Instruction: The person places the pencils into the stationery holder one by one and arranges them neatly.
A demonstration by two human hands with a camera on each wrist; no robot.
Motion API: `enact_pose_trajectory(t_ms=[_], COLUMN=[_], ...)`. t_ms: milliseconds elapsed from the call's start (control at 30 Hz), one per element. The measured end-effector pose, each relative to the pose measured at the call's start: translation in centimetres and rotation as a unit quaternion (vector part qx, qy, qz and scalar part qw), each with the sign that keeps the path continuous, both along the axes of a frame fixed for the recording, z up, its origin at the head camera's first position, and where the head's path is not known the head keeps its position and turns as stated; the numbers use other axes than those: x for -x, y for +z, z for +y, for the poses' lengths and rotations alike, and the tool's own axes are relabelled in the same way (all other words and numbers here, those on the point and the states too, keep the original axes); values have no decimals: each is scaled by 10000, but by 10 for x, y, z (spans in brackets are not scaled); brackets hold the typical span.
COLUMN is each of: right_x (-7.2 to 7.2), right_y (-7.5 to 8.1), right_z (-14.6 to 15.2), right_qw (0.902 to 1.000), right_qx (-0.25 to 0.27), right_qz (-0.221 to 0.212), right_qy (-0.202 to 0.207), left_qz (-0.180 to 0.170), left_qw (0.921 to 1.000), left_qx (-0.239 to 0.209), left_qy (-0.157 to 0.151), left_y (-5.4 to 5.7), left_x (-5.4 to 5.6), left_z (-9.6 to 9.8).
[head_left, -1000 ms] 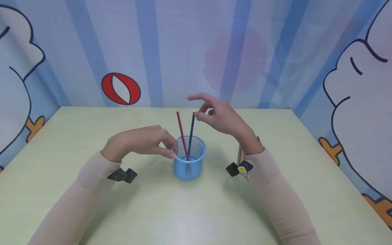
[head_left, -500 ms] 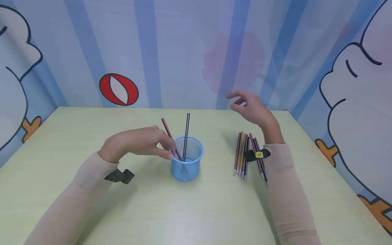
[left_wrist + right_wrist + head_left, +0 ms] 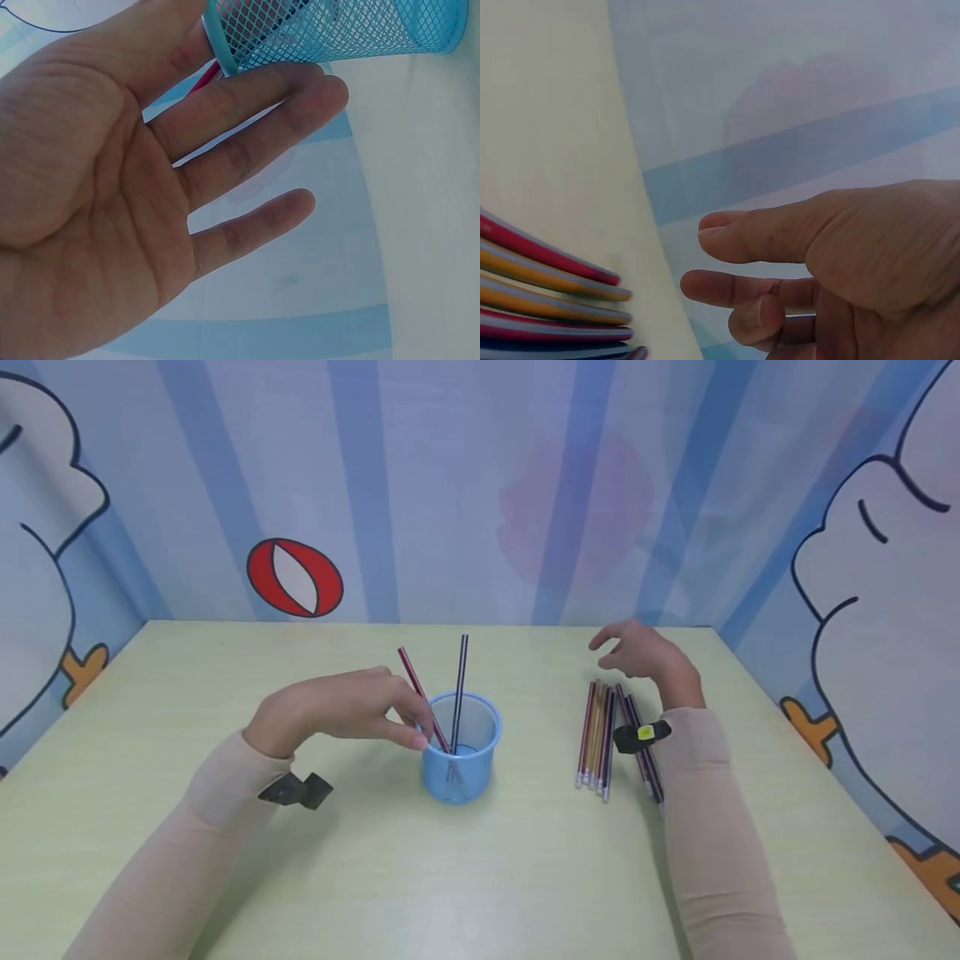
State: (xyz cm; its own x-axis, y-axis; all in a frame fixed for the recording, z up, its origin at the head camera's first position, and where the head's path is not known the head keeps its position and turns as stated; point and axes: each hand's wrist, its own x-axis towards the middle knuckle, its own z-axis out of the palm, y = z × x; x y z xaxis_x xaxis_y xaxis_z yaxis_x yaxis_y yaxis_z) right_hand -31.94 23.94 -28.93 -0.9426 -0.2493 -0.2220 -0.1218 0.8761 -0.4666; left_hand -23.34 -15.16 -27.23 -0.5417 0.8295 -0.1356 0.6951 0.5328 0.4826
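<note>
A blue mesh pencil cup [image 3: 459, 783] stands upright on the table, holding a red pencil [image 3: 415, 673] tilted left and a dark striped pencil [image 3: 461, 670]. My left hand [image 3: 356, 706] pinches the cup's near-left rim. In the left wrist view, the other fingers [image 3: 251, 217] stretch out along and below the mesh wall. Just beyond the far ends of several loose pencils [image 3: 594, 735], my right hand [image 3: 645, 656] hovers with its fingers relaxed. The right wrist view shows a gap between thumb and fingertips with nothing in it, and pencils [image 3: 555, 289] at lower left.
More dark pencils [image 3: 647, 753] lie slanted beside the main row, partly hidden by the right wrist's black strap [image 3: 637, 737]. The pale table [image 3: 480, 885] ends at a blue-striped printed backdrop [image 3: 450, 510].
My right hand has moved right from the dark pencil in the cup, then lowered toward the loose pencils. The red pencil has tipped left in the cup. My left hand stays at the rim.
</note>
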Motion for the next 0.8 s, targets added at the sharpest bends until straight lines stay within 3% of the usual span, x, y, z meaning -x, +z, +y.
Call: enact_pose_trajectory(t_ms=[167, 433, 800], right_x=[6, 7, 7], right_y=[-16, -35, -38], right_z=[-9, -29, -41], right_qw=[9985, 9970, 9978], right_qx=[-541, -767, -652], right_qz=[-25, -127, -105], right_qy=[2, -34, -84], left_qz=[-17, -64, -15], left_qw=[10000, 10000, 10000], left_qx=[-21, 31, 9], left_qy=[-8, 52, 52], left_y=[1, 0, 0], left_x=[0, -1, 0], left_z=[0, 0, 1])
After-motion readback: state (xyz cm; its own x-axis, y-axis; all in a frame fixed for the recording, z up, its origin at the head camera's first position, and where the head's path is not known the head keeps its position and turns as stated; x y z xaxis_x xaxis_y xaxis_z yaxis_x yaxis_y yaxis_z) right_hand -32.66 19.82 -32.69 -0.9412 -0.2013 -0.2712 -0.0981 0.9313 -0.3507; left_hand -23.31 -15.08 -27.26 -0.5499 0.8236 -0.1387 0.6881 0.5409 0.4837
